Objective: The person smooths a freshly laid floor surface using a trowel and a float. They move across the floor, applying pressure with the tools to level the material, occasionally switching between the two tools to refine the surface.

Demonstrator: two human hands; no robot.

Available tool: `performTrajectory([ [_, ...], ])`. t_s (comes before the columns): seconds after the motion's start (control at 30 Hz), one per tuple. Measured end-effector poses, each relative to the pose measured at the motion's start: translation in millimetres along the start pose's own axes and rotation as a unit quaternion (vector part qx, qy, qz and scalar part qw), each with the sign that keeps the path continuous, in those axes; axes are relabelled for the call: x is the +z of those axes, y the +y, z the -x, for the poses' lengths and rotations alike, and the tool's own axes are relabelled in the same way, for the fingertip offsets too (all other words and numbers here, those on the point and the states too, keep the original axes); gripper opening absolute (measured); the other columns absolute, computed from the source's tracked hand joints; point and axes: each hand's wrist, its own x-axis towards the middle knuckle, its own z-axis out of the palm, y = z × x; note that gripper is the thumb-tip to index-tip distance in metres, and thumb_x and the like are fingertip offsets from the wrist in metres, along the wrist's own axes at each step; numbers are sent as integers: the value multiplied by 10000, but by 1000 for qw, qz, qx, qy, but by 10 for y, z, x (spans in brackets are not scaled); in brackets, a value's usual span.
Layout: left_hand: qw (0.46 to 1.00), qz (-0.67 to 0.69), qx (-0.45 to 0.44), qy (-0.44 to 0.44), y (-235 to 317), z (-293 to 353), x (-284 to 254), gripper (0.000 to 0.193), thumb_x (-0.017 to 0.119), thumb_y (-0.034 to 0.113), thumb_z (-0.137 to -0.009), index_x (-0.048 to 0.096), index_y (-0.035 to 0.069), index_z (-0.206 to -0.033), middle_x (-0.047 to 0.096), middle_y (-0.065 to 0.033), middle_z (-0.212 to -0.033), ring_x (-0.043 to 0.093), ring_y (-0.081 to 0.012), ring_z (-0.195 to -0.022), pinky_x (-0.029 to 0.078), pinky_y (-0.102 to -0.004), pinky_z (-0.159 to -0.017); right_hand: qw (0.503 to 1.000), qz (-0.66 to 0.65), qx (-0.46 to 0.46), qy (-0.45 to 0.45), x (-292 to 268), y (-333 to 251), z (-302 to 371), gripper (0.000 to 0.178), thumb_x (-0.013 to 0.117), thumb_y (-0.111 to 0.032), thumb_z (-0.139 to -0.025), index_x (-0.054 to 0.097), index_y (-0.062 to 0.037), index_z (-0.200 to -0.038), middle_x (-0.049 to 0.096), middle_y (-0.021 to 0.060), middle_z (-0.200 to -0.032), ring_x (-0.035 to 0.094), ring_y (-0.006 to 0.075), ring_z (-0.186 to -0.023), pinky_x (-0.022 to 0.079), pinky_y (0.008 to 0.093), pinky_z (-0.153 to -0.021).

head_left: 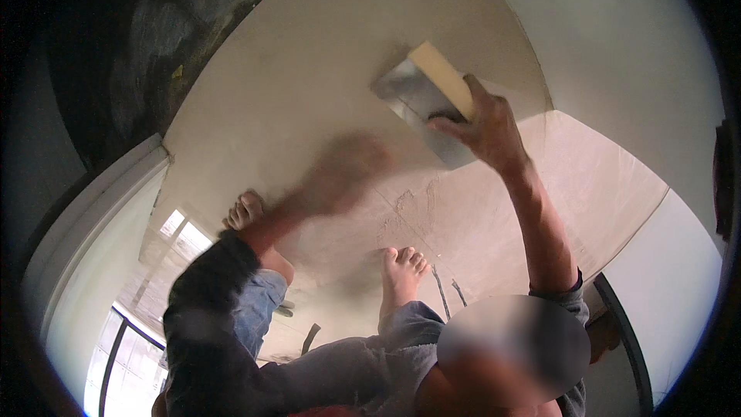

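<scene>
- Trowel, broad metal blade with a pale handle, lies over the tan floor, ahead of the person and slightly right; blade contact is unclear.
- Right hand is closed round the handle.
- Left hand, blurred, is apart from the trowel; its opening and any hold cannot be told.
- Work in hand looks like smoothing; another pass would call for a steady, shallow blade angle.
- Bare feet are nearer the body, beyond the blade's reach.
</scene>
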Motion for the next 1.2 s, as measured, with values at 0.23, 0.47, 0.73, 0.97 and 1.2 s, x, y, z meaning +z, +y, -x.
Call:
performTrajectory([
  [0.23,841,-284,-379,261,-933,254,-1258,672,427,406,-1127,293,2,-1648,372,-265,-1629,285,-432,-1545,190,-611,-1244,985,-103,139,16,-329,-98,-74,770,970,-367,-758,644,59,-1311,778,250,-1035,784,317,-922,631,428,-813],
  [0.47,824,-339,-387,239,-888,43,-1237,737,445,437,-1115,215,20,-1677,298,-251,-1673,238,-425,-1560,139,-644,-1251,994,-92,49,10,-291,-82,-96,657,925,-400,-824,638,10,-1250,767,228,-885,792,312,-817,633,427,-706],
  [0.73,831,-348,-359,245,-915,-30,-1144,726,442,408,-1113,216,12,-1678,269,-227,-1707,233,-417,-1569,131,-648,-1250,998,-27,40,30,194,-483,226,659,945,-441,-791,638,-4,-1176,759,230,-900,784,290,-809,606,431,-671],
  [0.97,836,-346,-347,248,-843,28,-1172,708,460,396,-1114,228,48,-1685,265,-199,-1723,233,-415,-1581,129,-645,-1264,977,-107,180,-51,-24,-397,201,716,933,-438,-810,628,39,-1249,784,207,-960,787,315,-864,621,415,-742],
  [1.2,840,-334,-348,249,-865,0,-1167,722,501,371,-1085,257,29,-1672,271,-168,-1733,232,-401,-1592,173,-642,-1262,989,-65,130,-39,338,-562,344,694,934,-497,-789,633,2,-1165,774,215,-894,791,327,-784,644,434,-657],
])
